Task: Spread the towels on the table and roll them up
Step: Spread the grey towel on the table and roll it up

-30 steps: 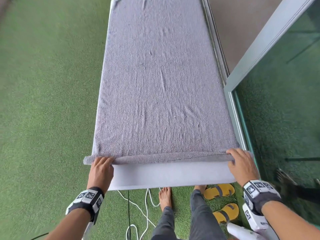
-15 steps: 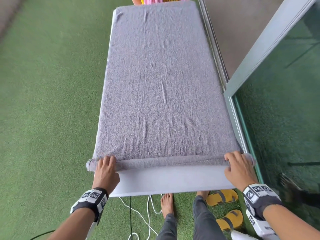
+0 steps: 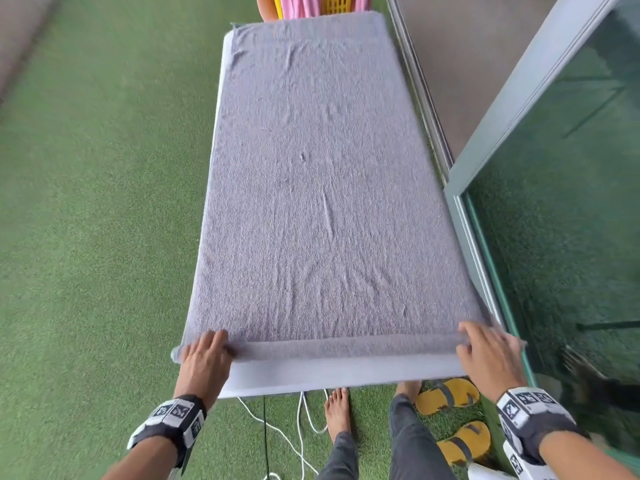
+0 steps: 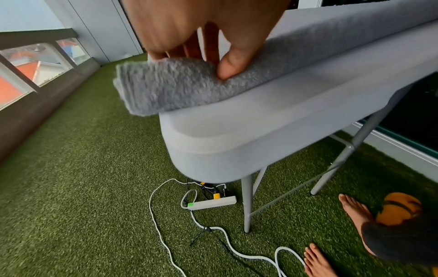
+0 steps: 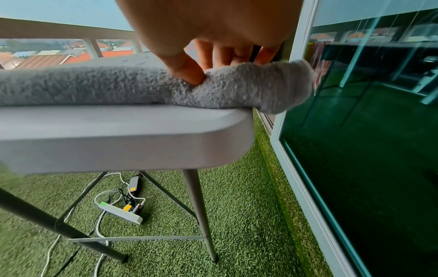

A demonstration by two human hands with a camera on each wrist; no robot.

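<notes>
A grey towel lies flat along the white table, covering nearly all of it. Its near edge is rolled into a thin roll across the table's width. My left hand grips the roll's left end, thumb in front and fingers over the top. My right hand grips the right end, which overhangs the table corner, with the thumb pressed into the cloth.
Pink towels in a yellow basket stand past the far end. A glass door and its frame run close along the right. Under the table lie a power strip and cables. Yellow sandals and bare feet are on the green turf.
Both hands have rolled the near edge a little further up the table, so the roll is slightly thicker. The view has tilted up, and the basket now shows.
</notes>
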